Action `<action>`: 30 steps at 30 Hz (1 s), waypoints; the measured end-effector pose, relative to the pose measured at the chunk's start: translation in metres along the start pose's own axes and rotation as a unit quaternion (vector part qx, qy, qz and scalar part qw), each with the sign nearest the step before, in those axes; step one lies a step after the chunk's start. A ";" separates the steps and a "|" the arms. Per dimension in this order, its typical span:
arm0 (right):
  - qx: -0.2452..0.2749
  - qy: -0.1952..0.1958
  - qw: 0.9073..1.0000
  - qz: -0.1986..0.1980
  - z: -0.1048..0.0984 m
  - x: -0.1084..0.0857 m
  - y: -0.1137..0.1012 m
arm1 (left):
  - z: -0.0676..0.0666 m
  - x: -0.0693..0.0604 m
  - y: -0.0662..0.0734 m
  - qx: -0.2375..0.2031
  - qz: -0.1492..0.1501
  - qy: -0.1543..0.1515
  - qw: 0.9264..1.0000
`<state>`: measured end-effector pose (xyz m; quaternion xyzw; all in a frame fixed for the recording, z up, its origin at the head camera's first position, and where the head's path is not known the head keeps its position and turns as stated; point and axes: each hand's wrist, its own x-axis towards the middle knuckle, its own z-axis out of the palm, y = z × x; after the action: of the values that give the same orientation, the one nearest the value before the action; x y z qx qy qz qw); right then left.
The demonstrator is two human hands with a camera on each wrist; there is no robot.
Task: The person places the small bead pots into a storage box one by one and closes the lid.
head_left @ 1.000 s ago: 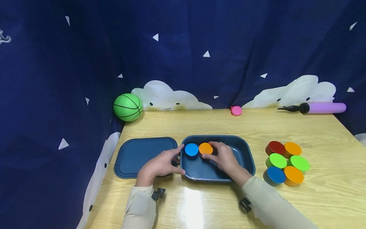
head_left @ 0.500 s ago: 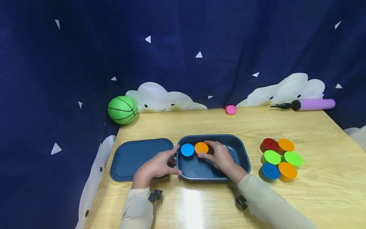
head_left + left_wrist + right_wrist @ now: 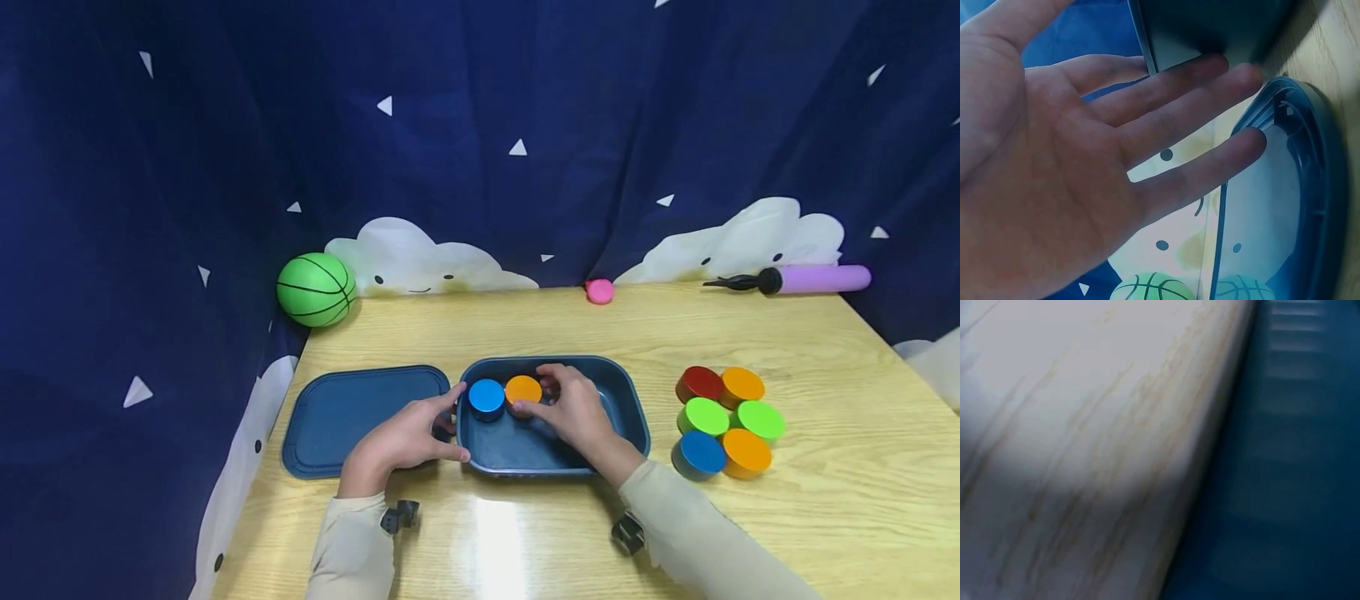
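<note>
Box: dark blue box (image 3: 525,454) on the table (image 3: 450,542); open top up, long axis left to right, well front of the curtain (image 3: 450,125).
Orange block: orange block (image 3: 523,388) in the box's left half, toward the back wall; round, upright, flat face up, no long axis.
Left side: green ball (image 3: 317,290) at the table's back corner; blue lid (image 3: 352,417) flat, lengthwise left to right, its right end partly behind the left hand (image 3: 405,437).
Inside box: blue block (image 3: 486,397) just left of the orange one, between it and the left wall.
Back edge: pink disc (image 3: 600,292); farther right, purple pump (image 3: 821,279), black nozzle pointing left.
Right side: cluster of six round blocks (image 3: 702,415), dark red, orange, green and blue, beside the box.
Left fingers: straight, spread wide; index finger and thumb at the box's left end.
Right fingers: right hand (image 3: 576,408) inside the box, thumb and fingers narrowed round the orange block.
</note>
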<state>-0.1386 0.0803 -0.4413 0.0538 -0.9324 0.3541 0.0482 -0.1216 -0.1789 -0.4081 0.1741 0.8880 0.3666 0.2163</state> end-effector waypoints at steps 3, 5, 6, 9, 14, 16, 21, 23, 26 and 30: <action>0.036 0.015 0.999 -0.006 -0.003 -0.001 -0.002 | -0.002 -0.001 -0.002 0.003 0.002 0.004 1.000; 0.062 0.022 0.998 -0.010 -0.007 -0.003 -0.002 | -0.002 -0.002 -0.003 0.004 0.000 0.004 1.000; 0.074 0.025 0.997 -0.012 -0.010 -0.004 -0.002 | -0.003 -0.002 -0.003 0.004 0.000 0.004 1.000; 0.102 0.036 0.994 -0.015 -0.019 -0.008 0.003 | -0.003 -0.002 -0.003 0.001 0.004 0.004 1.000; 0.141 0.079 0.987 -0.002 -0.040 -0.025 0.015 | -0.001 -0.001 -0.003 -0.006 0.017 0.000 1.000; 0.158 0.098 0.982 0.015 -0.049 -0.036 0.020 | 0.000 -0.001 -0.003 -0.008 0.018 -0.003 1.000; 0.229 0.155 0.959 0.068 -0.075 -0.061 0.035 | 0.001 -0.003 -0.003 -0.006 0.018 -0.002 1.000; 0.263 0.177 0.945 0.081 -0.086 -0.068 0.042 | 0.001 -0.002 -0.003 -0.005 0.018 0.000 1.000; 0.305 0.191 0.928 0.093 -0.101 -0.080 0.053 | 0.000 -0.002 -0.002 -0.004 0.020 0.001 1.000; 0.326 0.198 0.918 0.110 -0.118 -0.096 0.067 | -0.002 -0.001 0.000 -0.006 0.026 0.001 1.000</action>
<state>-0.0460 0.2149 -0.4098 -0.1076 -0.7364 0.6452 0.1726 -0.1215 -0.1808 -0.4069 0.1958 0.8812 0.3774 0.2067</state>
